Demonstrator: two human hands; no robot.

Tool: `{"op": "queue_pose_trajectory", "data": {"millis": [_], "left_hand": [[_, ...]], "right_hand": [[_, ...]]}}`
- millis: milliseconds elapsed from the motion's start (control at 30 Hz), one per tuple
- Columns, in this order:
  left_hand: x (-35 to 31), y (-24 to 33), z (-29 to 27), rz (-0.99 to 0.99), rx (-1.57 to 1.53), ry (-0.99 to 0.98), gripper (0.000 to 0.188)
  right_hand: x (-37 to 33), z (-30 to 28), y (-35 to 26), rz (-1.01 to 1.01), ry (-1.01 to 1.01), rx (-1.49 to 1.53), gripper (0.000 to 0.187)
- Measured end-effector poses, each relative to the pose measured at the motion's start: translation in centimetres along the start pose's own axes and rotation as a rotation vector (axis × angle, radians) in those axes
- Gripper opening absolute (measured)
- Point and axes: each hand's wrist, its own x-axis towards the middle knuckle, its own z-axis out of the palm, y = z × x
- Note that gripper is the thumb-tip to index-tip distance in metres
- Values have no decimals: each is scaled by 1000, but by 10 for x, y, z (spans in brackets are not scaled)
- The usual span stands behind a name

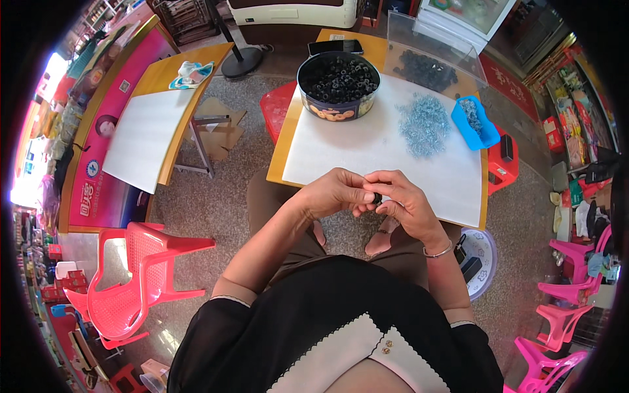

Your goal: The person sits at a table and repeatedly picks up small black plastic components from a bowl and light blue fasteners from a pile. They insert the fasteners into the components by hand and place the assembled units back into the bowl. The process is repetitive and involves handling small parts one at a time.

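Just past the near edge of the white-topped table (314,157), my two hands meet over my lap. Between their fingertips is a small black ring-shaped part (377,198). My left hand (335,194) pinches it from the left, and my right hand (407,204) has thumb and fingers on it from the right. A round tub (337,112) full of similar black parts stands on the table ahead. Right of it lies a loose heap of small clear bluish pieces (424,126). A blue scoop-shaped tray (481,139) beside the heap holds more such small pieces.
A dark phone (335,46) lies behind the tub. At the far right corner, a clear bin (432,39) has black parts in it. Red stools (503,167) flank the table. A pink chair (134,281) and another table (147,131) are on the left; a white basin (481,262) is at the lower right.
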Motion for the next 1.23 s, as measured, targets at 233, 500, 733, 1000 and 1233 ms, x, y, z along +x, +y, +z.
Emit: {"op": "queue_pose_trajectory", "data": {"millis": [233,500,733,1000,1233], "left_hand": [[3,-3,-4,-40,54,0,17],[8,-17,-10,-44,75,-71,19],[14,-30,-9,2,-255,-87,23],[22,-32,-11,79,-323,-1,24],[34,-37,-15,74,-329,45,25]], "right_hand": [[-7,19,-2,-48,125,-142,25],[-14,24,11,-144,186,-288,18],[-15,27,21,63,256,252,27],[-12,16,22,84,295,33,35],[0,-9,35,65,211,-344,32]]}}
